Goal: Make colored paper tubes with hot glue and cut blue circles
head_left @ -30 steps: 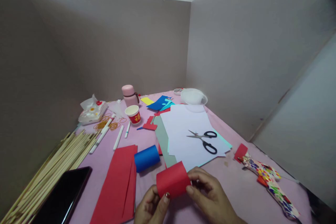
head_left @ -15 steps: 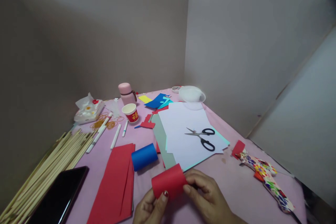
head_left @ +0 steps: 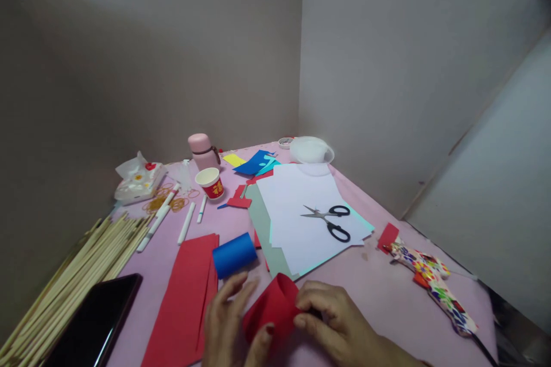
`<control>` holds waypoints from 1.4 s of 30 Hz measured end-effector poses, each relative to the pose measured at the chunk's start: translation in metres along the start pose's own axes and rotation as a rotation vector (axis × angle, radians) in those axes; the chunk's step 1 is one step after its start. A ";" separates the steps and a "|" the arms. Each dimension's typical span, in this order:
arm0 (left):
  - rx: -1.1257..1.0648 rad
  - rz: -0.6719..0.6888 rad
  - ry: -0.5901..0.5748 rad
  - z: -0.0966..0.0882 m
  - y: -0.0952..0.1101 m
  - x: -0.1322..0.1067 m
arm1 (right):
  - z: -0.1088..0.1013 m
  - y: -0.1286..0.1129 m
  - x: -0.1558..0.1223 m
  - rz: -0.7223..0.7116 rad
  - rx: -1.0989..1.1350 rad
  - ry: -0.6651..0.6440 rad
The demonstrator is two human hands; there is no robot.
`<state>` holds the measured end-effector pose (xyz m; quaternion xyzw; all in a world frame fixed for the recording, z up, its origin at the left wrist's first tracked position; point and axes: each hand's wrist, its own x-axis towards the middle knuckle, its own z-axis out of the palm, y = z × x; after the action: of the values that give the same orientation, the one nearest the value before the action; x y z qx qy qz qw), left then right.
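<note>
A red paper tube (head_left: 275, 304) is tilted near the table's front edge, with one round end showing towards me. My right hand (head_left: 333, 318) pinches its right side between thumb and fingers. On the tube's left, my left hand (head_left: 235, 321) has its fingers spread and lifted away, somewhat blurred. The left thumb lies at the front of the tube, touching or very close to it. Just behind, a blue paper tube (head_left: 235, 255) rests on its side. Red paper strips (head_left: 181, 298) lie stacked beside my left hand.
Black-handled scissors (head_left: 329, 221) lie on white paper sheets (head_left: 297, 189). A patterned glue gun (head_left: 430, 275) is at the right. Wooden sticks (head_left: 94, 258) and a phone (head_left: 92, 321) occupy the left. Behind stand a paper cup (head_left: 210, 184), a pink flask (head_left: 203, 152) and a tissue pack (head_left: 140, 180).
The red tube has turned so that its end opening shows. My left fingers have come off its left side and spread, while my right hand keeps its pinch. The view has shifted slightly.
</note>
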<state>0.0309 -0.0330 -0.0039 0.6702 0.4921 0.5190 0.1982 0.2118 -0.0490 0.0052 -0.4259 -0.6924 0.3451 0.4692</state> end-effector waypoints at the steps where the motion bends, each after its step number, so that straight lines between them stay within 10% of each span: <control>1: 0.082 0.115 -0.097 -0.003 0.004 0.002 | 0.000 -0.002 0.000 -0.017 -0.007 -0.034; 7: 0.033 -0.024 -0.513 -0.017 0.016 0.011 | 0.004 -0.005 -0.005 -0.024 -0.042 -0.076; 21: -0.153 -0.242 -0.440 -0.014 0.018 0.005 | 0.002 -0.002 -0.006 0.071 -0.044 -0.034; 42: 0.038 -0.040 -0.538 -0.016 0.015 0.008 | 0.004 -0.005 -0.005 0.166 -0.043 -0.079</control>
<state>0.0232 -0.0362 0.0183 0.7778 0.4444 0.3089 0.3195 0.2076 -0.0560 0.0067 -0.4779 -0.6799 0.3843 0.4020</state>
